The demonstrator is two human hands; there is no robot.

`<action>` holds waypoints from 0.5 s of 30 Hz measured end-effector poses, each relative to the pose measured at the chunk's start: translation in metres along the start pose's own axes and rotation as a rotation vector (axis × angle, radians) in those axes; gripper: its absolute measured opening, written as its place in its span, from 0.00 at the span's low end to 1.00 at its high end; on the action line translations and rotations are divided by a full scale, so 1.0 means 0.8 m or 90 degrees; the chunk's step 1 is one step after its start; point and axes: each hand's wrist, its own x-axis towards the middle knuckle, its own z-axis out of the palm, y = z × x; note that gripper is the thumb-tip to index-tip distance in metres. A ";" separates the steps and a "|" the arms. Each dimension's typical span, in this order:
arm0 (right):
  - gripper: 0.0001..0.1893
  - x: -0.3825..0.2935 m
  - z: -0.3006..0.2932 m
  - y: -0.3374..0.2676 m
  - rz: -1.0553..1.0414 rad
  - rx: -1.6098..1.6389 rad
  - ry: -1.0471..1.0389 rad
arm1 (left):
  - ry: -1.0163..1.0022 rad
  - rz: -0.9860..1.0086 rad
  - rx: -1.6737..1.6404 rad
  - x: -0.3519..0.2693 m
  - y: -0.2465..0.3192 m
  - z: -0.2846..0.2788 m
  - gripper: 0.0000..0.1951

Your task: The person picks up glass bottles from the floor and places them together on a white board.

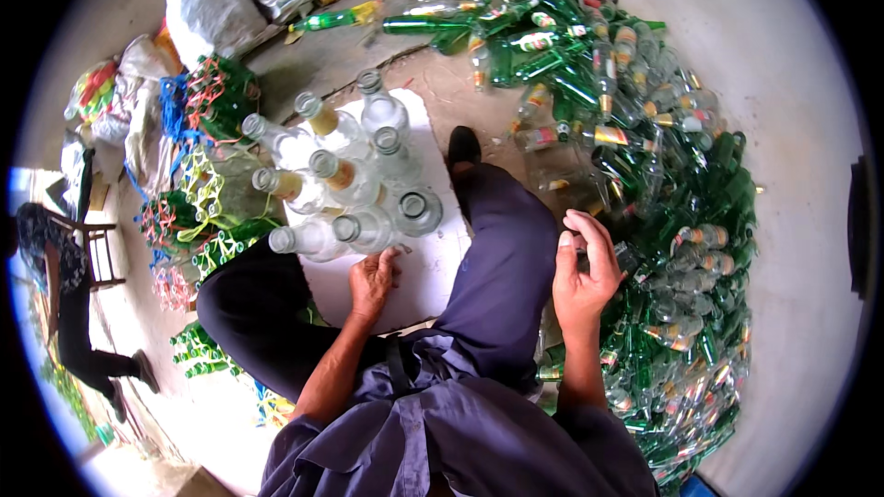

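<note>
Several clear glass bottles [345, 179] stand upright in a close group on a white board [414, 290] between my bent legs. Some of them have a gold band on the neck. My left hand [373, 283] rests at the near side of the group, its fingers partly curled by the base of the nearest bottle [362, 228]. Whether it grips anything is unclear. Over by my right knee, my right hand [587, 269] is raised beside the heap of bottles [642, 221]. Its thumb and fingers are bent and apart, with nothing visible held between them.
Green and clear glass bottles cover the floor along the right wall [780, 117]. Bundles of green bottles tied with coloured string [221, 93] stand to the left. White sacks [214, 7] lie at the far left. Another person [69, 290] is near a wooden chair [103, 255].
</note>
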 end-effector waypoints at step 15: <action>0.21 -0.435 0.020 0.306 0.556 -0.275 -0.269 | 0.000 0.019 0.025 -0.004 0.020 0.002 0.22</action>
